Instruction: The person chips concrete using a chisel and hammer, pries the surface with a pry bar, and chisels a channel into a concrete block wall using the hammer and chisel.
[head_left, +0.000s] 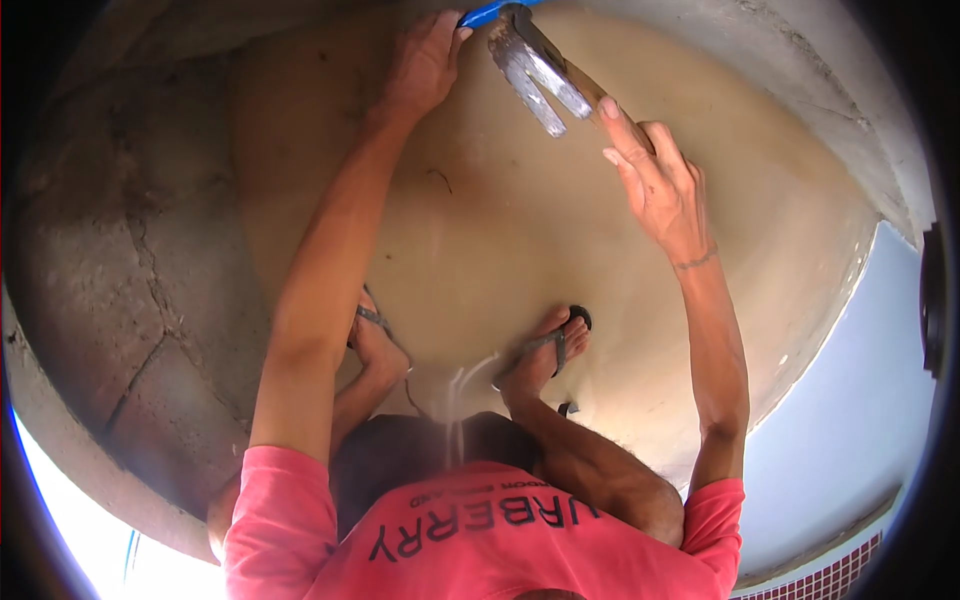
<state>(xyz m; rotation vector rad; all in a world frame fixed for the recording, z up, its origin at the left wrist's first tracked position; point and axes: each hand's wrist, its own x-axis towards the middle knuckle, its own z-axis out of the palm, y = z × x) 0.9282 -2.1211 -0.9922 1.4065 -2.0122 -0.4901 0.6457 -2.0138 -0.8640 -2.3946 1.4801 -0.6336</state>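
Scuffed metal and wood here: a claw hammer (520,48), its handle (584,86) clasped in the right hand (665,190); beside the forked head (518,72), the left hand (425,62) grips a blue bar (492,12).

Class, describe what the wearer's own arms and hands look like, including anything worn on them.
Both arms have short pinkish-red sleeves, left sleeve and right sleeve, ending above the elbows. Left hand and right hand are ungloved. A thin dark band, perhaps a bracelet, circles the right wrist; none shows on the left.
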